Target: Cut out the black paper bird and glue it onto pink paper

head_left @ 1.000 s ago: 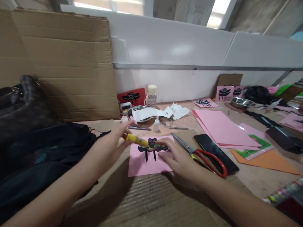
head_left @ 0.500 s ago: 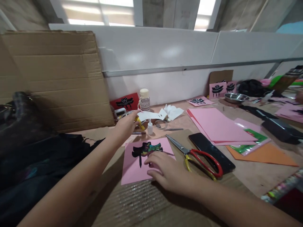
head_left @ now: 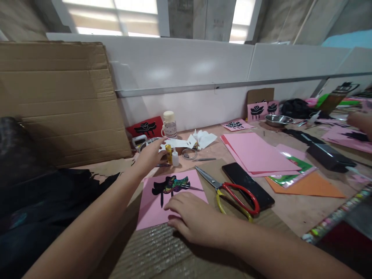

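Observation:
My left hand (head_left: 151, 155) reaches over the table, its fingers apart beside a small yellow tube (head_left: 168, 154) that stands upright. It looks free of the tube, though contact is hard to judge. A white squeeze bottle (head_left: 174, 158) with a narrow nozzle stands against the tube's right side. My right hand (head_left: 186, 215) rests loosely on the lower right of a pink card (head_left: 148, 213), fingers parted and bent, with nothing seen in them. On the card is a black paper flower cutout (head_left: 158, 189), partly covered in multicoloured glitter. Thin metal tweezers (head_left: 192, 187) lie across its right side.
Red-and-yellow-handled scissors (head_left: 215, 183) and a black phone (head_left: 247, 186) lie right of the card. Beyond are pink paper sheets (head_left: 258, 153), a steel bowl (head_left: 279, 120) and another person's hand (head_left: 360, 122). Cardboard (head_left: 64, 104) leans at left; a cream-lidded bottle (head_left: 169, 126) stands behind.
The yellow tube, tilted at my left hand's fingers before, now stands upright by the white bottle. My right hand stays on the card. The view has shifted right.

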`<state>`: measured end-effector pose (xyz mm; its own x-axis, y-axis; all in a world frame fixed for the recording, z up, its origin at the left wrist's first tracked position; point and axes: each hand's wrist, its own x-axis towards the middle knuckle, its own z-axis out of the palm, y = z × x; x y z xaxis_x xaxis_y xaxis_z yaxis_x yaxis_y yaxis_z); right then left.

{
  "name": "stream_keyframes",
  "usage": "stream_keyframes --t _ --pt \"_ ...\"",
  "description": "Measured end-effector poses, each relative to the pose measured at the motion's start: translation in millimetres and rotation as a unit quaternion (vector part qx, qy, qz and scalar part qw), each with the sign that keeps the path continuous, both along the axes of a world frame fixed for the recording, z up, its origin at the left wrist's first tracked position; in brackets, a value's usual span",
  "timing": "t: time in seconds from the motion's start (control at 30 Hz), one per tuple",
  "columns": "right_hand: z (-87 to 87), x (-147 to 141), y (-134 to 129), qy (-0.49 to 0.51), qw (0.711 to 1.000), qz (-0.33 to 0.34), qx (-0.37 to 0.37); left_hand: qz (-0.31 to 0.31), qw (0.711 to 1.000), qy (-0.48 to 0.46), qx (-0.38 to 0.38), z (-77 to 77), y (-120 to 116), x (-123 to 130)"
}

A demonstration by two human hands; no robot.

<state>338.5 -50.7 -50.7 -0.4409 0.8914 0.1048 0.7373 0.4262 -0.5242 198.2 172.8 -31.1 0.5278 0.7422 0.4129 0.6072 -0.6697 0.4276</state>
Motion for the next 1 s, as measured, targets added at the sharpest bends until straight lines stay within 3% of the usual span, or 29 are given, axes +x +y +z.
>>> stream_keyframes --t 0.13,0.27,0.43,0.57,0.63,0.73,0.8,0.9,1.0 --pt "4.5 -7.0 -7.7 0.007 0.999 0.005 -0.043 0.016 0.996 -0.089 -0.023 11.6 -16.8 -37.1" --pt "2.9 -16.8 -16.1 -0.068 0.996 0.005 -0.057 -0.017 0.981 -0.168 -0.095 17.7 -52.1 -81.4" --pt "-7.3 -26.9 -27.0 -0.063 0.993 0.068 -0.066 -0.026 0.966 -0.202 -0.162 15.1 -95.5 -112.9" --pt "-6.2 -28.5 -31.7 -0.035 0.994 0.096 -0.035 -0.020 0.964 -0.201 -0.170 7.1 -104.2 -129.0" --pt "-0.5 -23.5 -26.8 -0.019 0.998 0.052 -0.008 -0.007 0.967 -0.192 -0.167 -4.0 -99.9 -136.6" --pt "8.9 -5.8 -7.5 0.001 0.994 -0.100 0.037 0.024 0.971 -0.167 -0.167 -30.9 -87.0 -143.1" --pt "11.1 10.8 9.9 -0.003 0.985 -0.165 0.050 0.053 0.973 -0.144 -0.172 -49.9 -77.9 -141.5" --pt "6.3 34.2 33.2 -0.017 0.974 -0.223 0.044 0.080 0.975 -0.105 -0.178 -68.0 -68.5 -129.4" --pt "-2.8 48.2 47.1 -0.027 0.968 -0.248 0.021 0.069 0.976 -0.086 -0.186 -70.3 -63.8 -110.0"
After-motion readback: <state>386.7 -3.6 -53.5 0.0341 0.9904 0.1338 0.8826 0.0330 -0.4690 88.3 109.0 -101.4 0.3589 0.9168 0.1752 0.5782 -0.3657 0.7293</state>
